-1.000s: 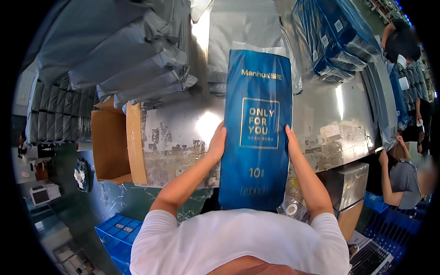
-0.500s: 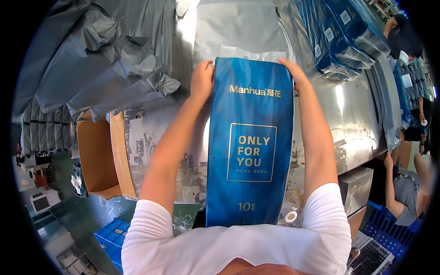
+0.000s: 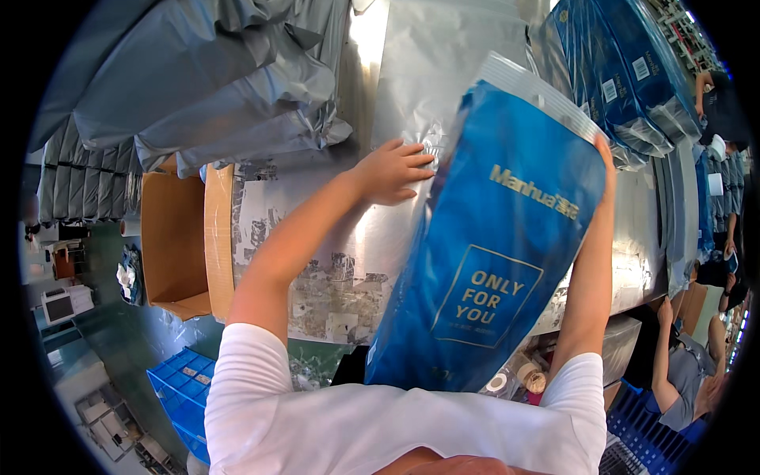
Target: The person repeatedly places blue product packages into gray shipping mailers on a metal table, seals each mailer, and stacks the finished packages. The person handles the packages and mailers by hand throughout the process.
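Note:
A long blue plastic package (image 3: 491,237) with gold lettering and a pale crimped top edge leans tilted in front of me, its lower end by my chest. My right hand (image 3: 605,170) grips its upper right edge, and most of those fingers are hidden behind it. Off the package's left side, my left hand (image 3: 393,172) is open and empty, fingers spread over the metal table (image 3: 352,245). Just beyond lies a flat grey plastic bag (image 3: 451,63), partly covered by the package's top.
Grey bags (image 3: 214,87) are heaped at the left, above an open cardboard box (image 3: 174,245). More wrapped blue packages (image 3: 625,71) lie at the far right. A blue crate (image 3: 186,396) stands on the floor at left. A co-worker (image 3: 685,380) is at the right.
My left hand has come off the package and opened. The package has tipped to the right, its top swinging over with my right hand. The view has shifted slightly.

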Motion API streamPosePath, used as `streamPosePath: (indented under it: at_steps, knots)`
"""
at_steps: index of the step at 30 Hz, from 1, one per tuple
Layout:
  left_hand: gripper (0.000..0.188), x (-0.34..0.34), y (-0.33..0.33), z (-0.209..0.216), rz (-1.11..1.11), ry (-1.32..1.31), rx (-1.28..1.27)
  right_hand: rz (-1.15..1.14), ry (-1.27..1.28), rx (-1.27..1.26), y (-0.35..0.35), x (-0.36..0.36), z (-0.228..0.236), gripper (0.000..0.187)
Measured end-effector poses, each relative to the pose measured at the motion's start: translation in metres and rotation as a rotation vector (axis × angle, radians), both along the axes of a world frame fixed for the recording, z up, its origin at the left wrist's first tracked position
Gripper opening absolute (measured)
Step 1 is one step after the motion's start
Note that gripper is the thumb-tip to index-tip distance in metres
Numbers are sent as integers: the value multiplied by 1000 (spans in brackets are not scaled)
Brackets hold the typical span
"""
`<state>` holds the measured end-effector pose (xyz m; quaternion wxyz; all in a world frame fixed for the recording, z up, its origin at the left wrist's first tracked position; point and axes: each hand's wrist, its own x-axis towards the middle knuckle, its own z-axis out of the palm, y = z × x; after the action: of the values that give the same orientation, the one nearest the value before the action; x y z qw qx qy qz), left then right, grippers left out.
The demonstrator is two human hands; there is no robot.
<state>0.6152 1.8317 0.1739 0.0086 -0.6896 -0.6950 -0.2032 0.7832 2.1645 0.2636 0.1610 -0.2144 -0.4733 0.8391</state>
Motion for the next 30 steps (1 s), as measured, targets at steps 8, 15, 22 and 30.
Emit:
streamPosePath:
  at_steps: [8, 15, 22, 30]
  knots:
    - [24, -56, 2, -27, 539, -58, 143, 61, -271, 59, -43, -52, -105, 27]
    - [9, -62, 13, -31, 579, 73, -29, 21, -187, 1094, -29, -35, -99, 30]
    - [10, -61, 35, -2, 719, -22, -130, 295, -402, 1984, -22, -49, -111, 21]
    - [15, -56, 20, 6, 747, -251, 120, -239, -301, 1727, -32, -29, -103, 33]
